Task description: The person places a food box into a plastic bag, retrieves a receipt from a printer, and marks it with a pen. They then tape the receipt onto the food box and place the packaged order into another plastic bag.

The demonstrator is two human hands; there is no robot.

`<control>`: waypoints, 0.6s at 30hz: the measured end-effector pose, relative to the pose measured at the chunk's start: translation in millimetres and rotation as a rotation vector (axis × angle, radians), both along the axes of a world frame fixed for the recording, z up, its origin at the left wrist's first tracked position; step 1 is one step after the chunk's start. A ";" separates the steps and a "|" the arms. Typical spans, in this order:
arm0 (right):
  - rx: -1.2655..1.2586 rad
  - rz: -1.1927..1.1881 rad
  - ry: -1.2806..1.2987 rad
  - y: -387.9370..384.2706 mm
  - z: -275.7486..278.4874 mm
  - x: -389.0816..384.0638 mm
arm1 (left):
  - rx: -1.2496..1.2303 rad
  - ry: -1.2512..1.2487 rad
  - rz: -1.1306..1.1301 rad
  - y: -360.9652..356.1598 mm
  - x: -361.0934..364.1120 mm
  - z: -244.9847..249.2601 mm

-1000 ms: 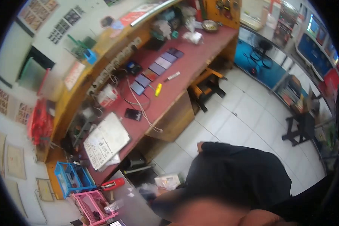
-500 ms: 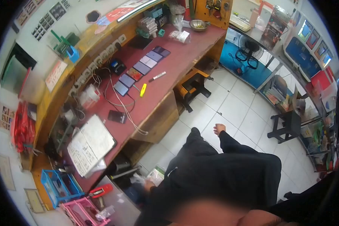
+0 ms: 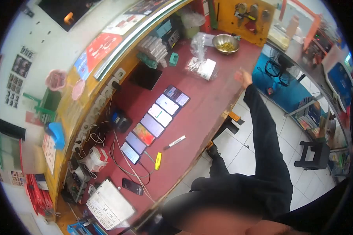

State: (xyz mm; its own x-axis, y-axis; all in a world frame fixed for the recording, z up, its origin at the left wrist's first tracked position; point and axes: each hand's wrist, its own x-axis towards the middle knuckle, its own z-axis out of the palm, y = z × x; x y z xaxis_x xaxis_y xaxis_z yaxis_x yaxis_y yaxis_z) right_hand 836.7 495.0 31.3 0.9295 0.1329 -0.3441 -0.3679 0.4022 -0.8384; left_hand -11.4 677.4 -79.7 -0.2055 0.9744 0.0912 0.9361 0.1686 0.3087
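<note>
A row of seven flat, rectangular phones point(image 3: 144, 134) is lying on the dark-red counter point(image 3: 200, 105). Rightward, a clear plastic bag with white contents point(image 3: 206, 68) is sitting beside a round, shiny metal bowl point(image 3: 222, 38). The right hand point(image 3: 246, 79) is reaching over the counter's edge, near both; blur is hiding whether its fingers are gripping anything. Keeping the black sleeve point(image 3: 259, 117) off the edge would likely be helping. The left hand is not showing, its grip untellable.
</note>
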 end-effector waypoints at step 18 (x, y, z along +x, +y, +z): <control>-0.027 -0.359 -0.175 86.1 -47.7 103.7 | 0.074 0.073 0.502 -52.5 60.7 53.7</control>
